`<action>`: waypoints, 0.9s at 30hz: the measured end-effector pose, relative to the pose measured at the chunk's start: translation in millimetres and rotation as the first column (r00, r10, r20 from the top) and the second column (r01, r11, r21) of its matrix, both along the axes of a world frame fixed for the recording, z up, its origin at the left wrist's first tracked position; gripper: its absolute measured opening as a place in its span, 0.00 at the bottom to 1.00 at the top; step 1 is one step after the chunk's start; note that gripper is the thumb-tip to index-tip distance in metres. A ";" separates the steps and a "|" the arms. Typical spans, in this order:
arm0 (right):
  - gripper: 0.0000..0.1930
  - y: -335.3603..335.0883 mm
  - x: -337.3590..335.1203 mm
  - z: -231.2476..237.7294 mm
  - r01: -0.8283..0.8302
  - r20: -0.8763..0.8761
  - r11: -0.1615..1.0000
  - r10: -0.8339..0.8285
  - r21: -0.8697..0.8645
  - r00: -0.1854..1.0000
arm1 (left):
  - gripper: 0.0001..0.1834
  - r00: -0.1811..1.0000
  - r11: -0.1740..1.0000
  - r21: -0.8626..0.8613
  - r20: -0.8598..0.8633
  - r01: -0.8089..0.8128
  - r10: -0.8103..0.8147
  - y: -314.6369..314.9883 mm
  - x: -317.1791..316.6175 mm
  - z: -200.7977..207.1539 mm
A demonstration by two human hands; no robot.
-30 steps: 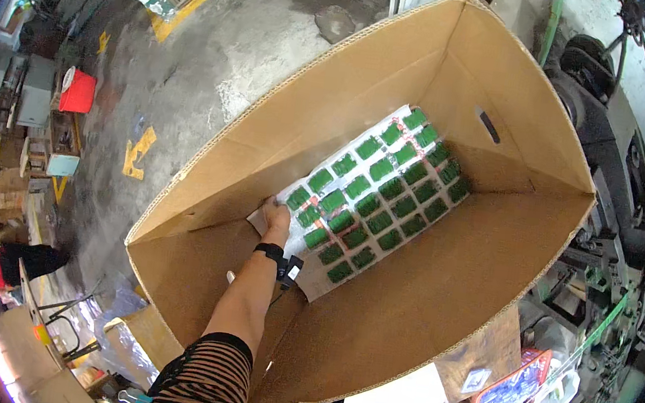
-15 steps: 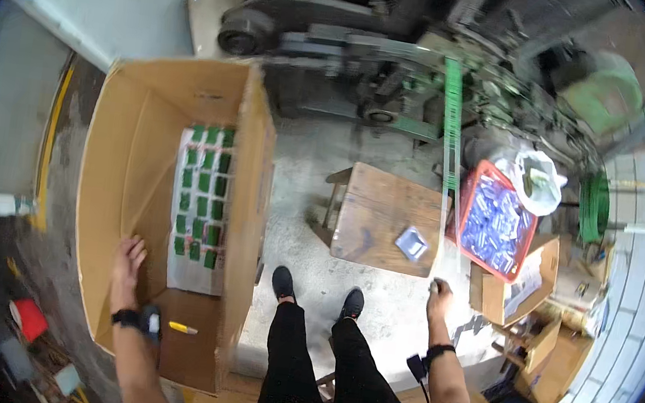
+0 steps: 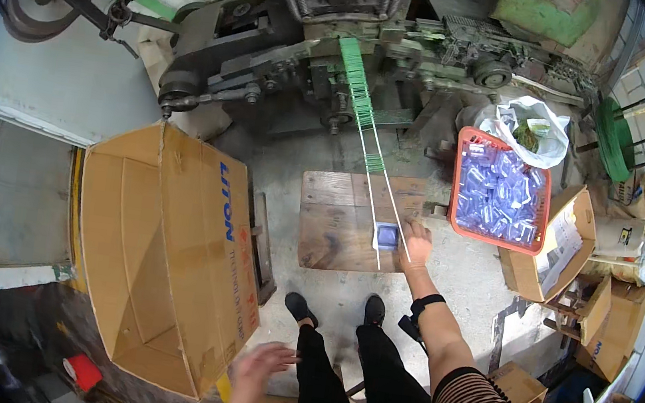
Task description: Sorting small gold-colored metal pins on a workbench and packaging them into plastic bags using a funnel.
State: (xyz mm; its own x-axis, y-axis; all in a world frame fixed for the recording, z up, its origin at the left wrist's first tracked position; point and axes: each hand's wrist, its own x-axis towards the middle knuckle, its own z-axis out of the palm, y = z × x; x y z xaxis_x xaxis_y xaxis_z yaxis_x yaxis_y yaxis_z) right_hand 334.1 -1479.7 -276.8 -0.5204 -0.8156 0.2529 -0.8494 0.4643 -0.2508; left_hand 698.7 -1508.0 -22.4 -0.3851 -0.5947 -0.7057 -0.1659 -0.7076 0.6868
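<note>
My right hand [image 3: 416,243] is over the right edge of the wooden stool top [image 3: 326,238], with curled fingers beside the end of two thin pale rails [image 3: 375,200]. What it grips, if anything, is hidden. Just left of it a small clear bluish plastic box [image 3: 387,237] lies on the wood, under the rails. Green wire pieces [image 3: 357,85] sit in a row across the rails, coming down from the machine. Somewhat blurred, my left hand [image 3: 264,361] is in the air between the large cardboard box [image 3: 206,268] and my legs, fingers stretched out and holding nothing.
A red basket [image 3: 458,178] full of clear bluish plastic boxes stands to the right, beside a white plastic bag [image 3: 542,148]. Below is an open carton [image 3: 519,274] with papers. A dark machine [image 3: 274,71] spans the back. A green reel [image 3: 616,141] stands far right.
My view has turned to the right. My left hand has come out of the cardboard box, whose inside with the green bundles no longer shows. My right hand has moved onto the stool beside the plastic box.
</note>
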 end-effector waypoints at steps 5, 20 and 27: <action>0.06 -6.2 -22.9 15.7 -0.113 -0.115 0.984 0.129 0.140 0.985 | 0.16 0.992 0.972 0.216 -0.105 0.094 -0.073 75.1 -69.3 -60.2; 0.06 2.8 -32.7 17.2 -0.261 0.197 0.950 0.226 0.172 0.954 | 0.17 0.983 0.941 0.307 -0.064 -0.144 0.171 85.2 -118.0 -157.1; 0.06 87.8 30.7 61.6 -0.270 0.931 0.954 -0.020 0.126 0.365 | 0.24 0.955 0.958 0.162 -0.140 -0.237 0.260 73.5 -175.2 -135.5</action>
